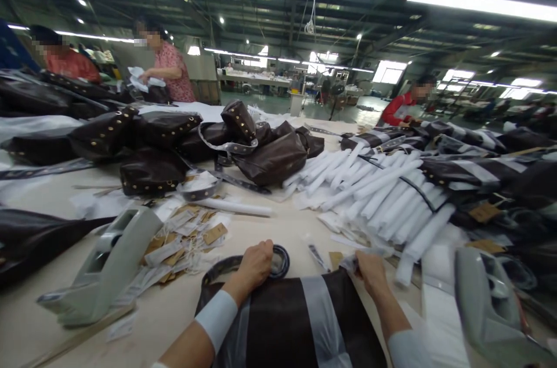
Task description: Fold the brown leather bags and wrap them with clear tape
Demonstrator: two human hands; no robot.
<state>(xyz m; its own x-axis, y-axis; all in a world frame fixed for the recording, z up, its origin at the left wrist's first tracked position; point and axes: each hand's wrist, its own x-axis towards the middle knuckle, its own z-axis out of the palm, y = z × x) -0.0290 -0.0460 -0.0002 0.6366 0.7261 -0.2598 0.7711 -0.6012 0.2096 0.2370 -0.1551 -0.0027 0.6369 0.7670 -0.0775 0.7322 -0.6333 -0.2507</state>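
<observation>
A dark brown leather bag (pixel 278 318) lies right in front of me, with translucent plastic strips (pixel 319 304) running over it. My left hand (pixel 257 262) is closed on the bag's strap (pixel 282 260), which curls into a loop by the fingers. At the bag's far right corner, my right hand (pixel 369 269) is closed on crumpled clear plastic wrap (pixel 348 263); the fingertips are partly hidden. A heap of paper tags (pixel 183 237) with strings lies left of the bag.
Tape dispensers stand left (pixel 111 263) and right (pixel 487 298) of the bag. White rolls (pixel 369 182) are piled at the back right. More brown bags (pixel 274 153) cover the table's far side. Several co-workers stand around, one in a patterned pink shirt (pixel 174 69).
</observation>
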